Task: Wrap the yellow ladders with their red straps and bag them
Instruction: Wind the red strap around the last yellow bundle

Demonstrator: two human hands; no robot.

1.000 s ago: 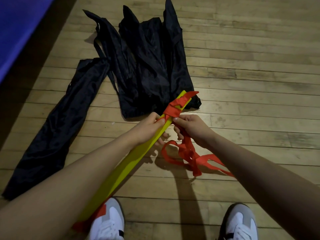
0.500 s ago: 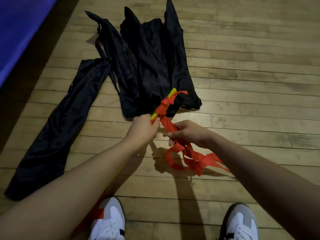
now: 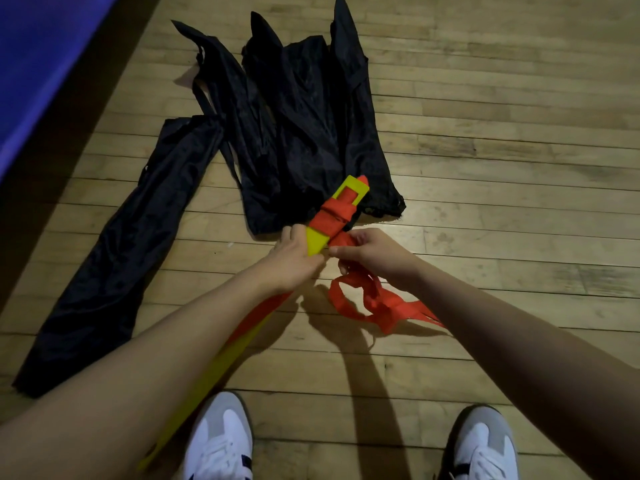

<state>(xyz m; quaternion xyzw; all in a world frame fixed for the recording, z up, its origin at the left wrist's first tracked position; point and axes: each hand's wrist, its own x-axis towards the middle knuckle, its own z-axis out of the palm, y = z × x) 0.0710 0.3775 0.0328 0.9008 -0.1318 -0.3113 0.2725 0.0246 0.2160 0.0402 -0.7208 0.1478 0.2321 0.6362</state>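
A bundle of flat yellow ladder rungs (image 3: 317, 241) runs from near my left shoe up toward the black bags. My left hand (image 3: 294, 258) grips the bundle just below its upper end. Red strap (image 3: 334, 214) is wound several turns around the bundle above that hand. My right hand (image 3: 370, 252) pinches the strap right beside the bundle. The loose rest of the strap (image 3: 374, 303) hangs in loops under my right wrist.
Several black fabric bags (image 3: 301, 126) lie flat on the wooden floor ahead; one long bag (image 3: 121, 251) stretches to the left. A blue mat (image 3: 41, 64) borders the far left. My two white shoes (image 3: 218, 441) stand at the bottom.
The bundle has turned so its flat yellow face and slotted end show again. More red strap lies wound near the top. My right hand has come up next to the bundle.
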